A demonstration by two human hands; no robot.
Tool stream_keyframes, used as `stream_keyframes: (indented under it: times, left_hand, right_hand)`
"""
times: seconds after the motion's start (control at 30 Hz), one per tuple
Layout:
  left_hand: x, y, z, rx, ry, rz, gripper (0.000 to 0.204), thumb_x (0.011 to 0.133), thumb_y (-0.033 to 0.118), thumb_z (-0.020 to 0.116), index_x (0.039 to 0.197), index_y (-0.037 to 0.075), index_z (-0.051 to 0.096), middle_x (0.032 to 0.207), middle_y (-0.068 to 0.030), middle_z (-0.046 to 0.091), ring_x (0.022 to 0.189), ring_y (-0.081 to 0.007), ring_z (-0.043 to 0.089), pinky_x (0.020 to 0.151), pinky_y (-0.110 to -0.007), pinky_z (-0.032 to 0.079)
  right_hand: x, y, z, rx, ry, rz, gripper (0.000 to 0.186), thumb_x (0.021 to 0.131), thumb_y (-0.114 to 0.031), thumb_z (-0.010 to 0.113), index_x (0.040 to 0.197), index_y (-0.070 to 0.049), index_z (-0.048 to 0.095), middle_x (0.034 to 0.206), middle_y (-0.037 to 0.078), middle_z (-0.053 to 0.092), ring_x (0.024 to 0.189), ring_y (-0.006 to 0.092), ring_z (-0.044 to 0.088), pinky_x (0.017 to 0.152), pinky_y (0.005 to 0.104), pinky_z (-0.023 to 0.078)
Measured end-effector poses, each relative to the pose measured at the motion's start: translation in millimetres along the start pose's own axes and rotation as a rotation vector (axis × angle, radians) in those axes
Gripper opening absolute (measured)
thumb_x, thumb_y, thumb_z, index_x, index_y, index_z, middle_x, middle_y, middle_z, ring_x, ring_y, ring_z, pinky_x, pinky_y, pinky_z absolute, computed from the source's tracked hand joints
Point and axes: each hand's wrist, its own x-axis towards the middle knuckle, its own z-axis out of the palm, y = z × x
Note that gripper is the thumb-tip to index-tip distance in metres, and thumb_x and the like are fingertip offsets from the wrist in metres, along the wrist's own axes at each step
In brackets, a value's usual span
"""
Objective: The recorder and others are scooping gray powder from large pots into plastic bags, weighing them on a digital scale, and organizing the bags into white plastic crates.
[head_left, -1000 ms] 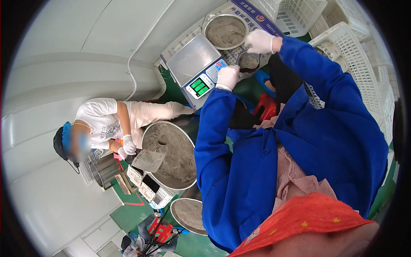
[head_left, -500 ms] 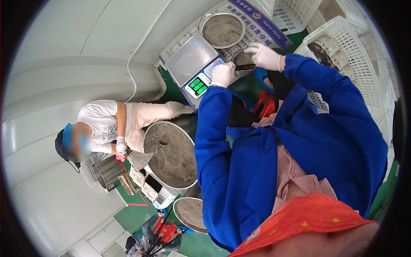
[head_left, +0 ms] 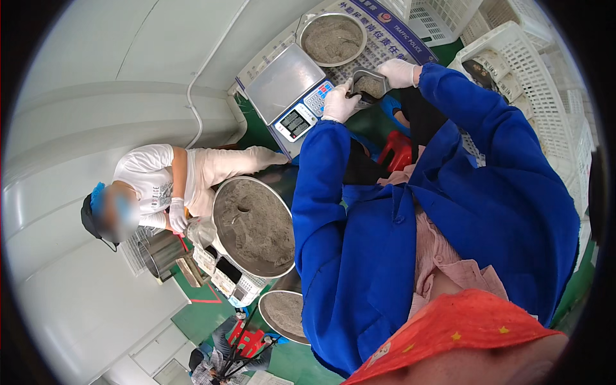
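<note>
White gloves cover both hands at the counter's (head_left: 273,56) edge, and between them stands an open pouch (head_left: 370,84) with grey powder inside. The left hand (head_left: 340,104) has its grip clamped on the near side of the pouch; the right hand (head_left: 396,72) has its grip closed on the opposite rim. From where I stand, I can't tell whether the pouch's base touches anything.

Space around it is tight. A flat-topped scale (head_left: 285,83) lies just to the left, its keypad close beside the left hand, and a steel bowl (head_left: 337,65) of powder sits right behind the pouch. A red stool (head_left: 396,151) shows below the hands, while a white crate (head_left: 529,67) of packages crowds the right arm.

Farther left, a co-worker in a white shirt (head_left: 154,173) handles a clear bag (head_left: 202,231) beside a large basin (head_left: 215,221) of powder; a second basin (head_left: 282,314) lies near it.
</note>
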Motion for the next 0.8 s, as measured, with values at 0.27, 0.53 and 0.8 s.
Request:
stream_keyframes:
  times: [0.27,0.53,0.8]
  left_hand:
    - [-5,-24,20,0.143,0.097,0.205,0.031,0.076,0.021,0.072,0.102,0.004,0.071,0.084,-0.0154,0.068,0.079,-0.0328,0.066,0.071,-0.042,0.053]
    - [-15,-40,20,0.502,0.141,0.354,0.023,0.079,0.007,0.061,0.100,0.010,0.070,0.080,-0.0082,0.068,0.071,-0.0277,0.067,0.062,-0.040,0.054]
    - [-32,-25,11,0.534,0.257,0.308,0.026,0.075,0.022,0.071,0.099,0.012,0.069,0.077,-0.0047,0.065,0.067,-0.0241,0.065,0.060,-0.038,0.052]
  right_hand:
    - [0,-3,24,-0.202,0.096,-0.160,0.016,0.075,-0.014,0.059,0.082,-0.002,0.067,0.074,0.021,0.065,0.079,0.0408,0.065,0.071,0.0488,0.051]
    - [-17,41,34,-0.046,0.385,-0.085,0.020,0.072,-0.008,0.058,0.088,-0.010,0.071,0.079,0.018,0.067,0.079,0.0389,0.064,0.072,0.0473,0.050]
    - [-16,-49,-7,-0.404,0.337,-0.151,0.069,0.070,-0.022,0.075,0.130,0.000,0.052,0.135,0.015,0.052,0.118,0.0302,0.054,0.098,0.0426,0.041]
